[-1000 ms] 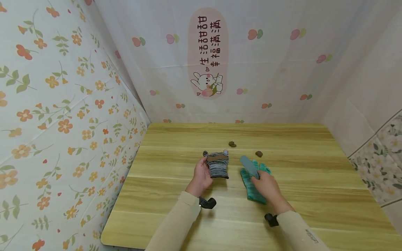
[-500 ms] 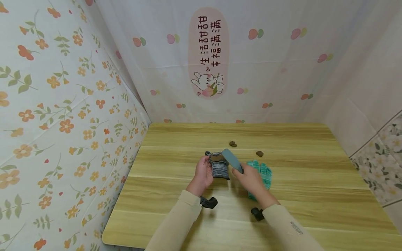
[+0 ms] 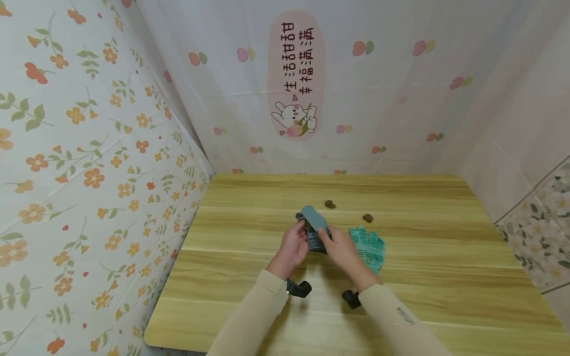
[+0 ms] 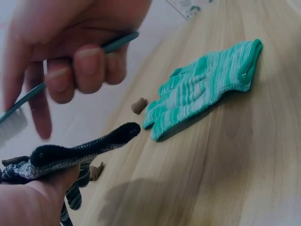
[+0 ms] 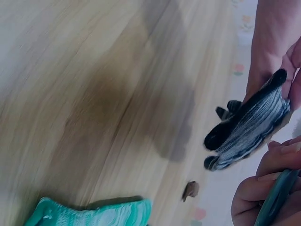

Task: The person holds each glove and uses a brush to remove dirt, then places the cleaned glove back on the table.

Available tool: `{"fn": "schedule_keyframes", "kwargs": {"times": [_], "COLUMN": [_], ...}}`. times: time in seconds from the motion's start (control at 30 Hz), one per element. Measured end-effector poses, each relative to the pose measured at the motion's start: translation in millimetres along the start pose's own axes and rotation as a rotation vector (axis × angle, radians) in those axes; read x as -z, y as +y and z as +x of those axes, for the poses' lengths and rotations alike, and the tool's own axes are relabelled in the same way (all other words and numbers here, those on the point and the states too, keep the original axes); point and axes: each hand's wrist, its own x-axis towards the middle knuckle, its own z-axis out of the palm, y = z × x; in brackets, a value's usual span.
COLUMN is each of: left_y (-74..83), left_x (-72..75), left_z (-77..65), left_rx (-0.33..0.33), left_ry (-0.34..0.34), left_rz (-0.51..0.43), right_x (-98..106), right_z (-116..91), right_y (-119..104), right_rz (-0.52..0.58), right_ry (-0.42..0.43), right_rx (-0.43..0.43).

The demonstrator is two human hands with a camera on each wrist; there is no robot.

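Note:
My left hand [image 3: 291, 249] holds up a black-and-grey knitted glove [image 3: 317, 244] above the table, its thumb on the near side. A brown patch on the glove, plain earlier, is now mostly covered. Over the glove is a blue-grey brush [image 3: 313, 219], gripped by my right hand [image 3: 342, 251]. White bristles [image 4: 13, 126] under the brush face the glove in the left wrist view; a gap shows there between hand and glove, but bristle contact is out of sight. In the right wrist view, fingers curl around the brush handle [image 5: 277, 197].
A green-and-white knitted glove [image 3: 370, 249] lies flat just right of my right hand. Small brown lumps [image 3: 329, 203] rest behind the hands, with another brown lump [image 3: 367, 218] farther right. The wooden table [image 3: 231, 277] meets a patterned curtain [image 3: 249, 123] at the back.
My right hand has carried the brush leftward from over the green glove to over the grey one. My left hand has shifted slightly right, and the grey glove has tilted.

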Motion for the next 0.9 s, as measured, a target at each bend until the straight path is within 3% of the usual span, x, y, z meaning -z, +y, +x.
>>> {"fn": "schedule_keyframes", "kwargs": {"times": [0.13, 0.4, 0.67, 0.9], "left_y": [-1.4, -4.7, -4.0, -1.5], "left_x": [1.6, 0.0, 1.1, 0.4], "left_z": [-0.4, -0.6, -1.0, -0.5], "left_rx": [-0.005, -0.011, -0.046, -0.034], "left_ry": [-0.009, 0.035, 0.062, 0.078], "left_rz": [0.023, 0.036, 0.061, 0.073], "right_x": [-3.1, -8.9, -10.0, -8.6], "right_z": [2.9, 6.7, 8.2, 7.5], "right_y": [-6.6, -7.7, -2.2, 3.2], "right_rz": [0.007, 0.013, -0.044, -0.116], "right_ry": [-0.018, -0.028, -0.023, -0.016], "right_rx": [-0.029, -0.048, -0.043, -0.03]}}
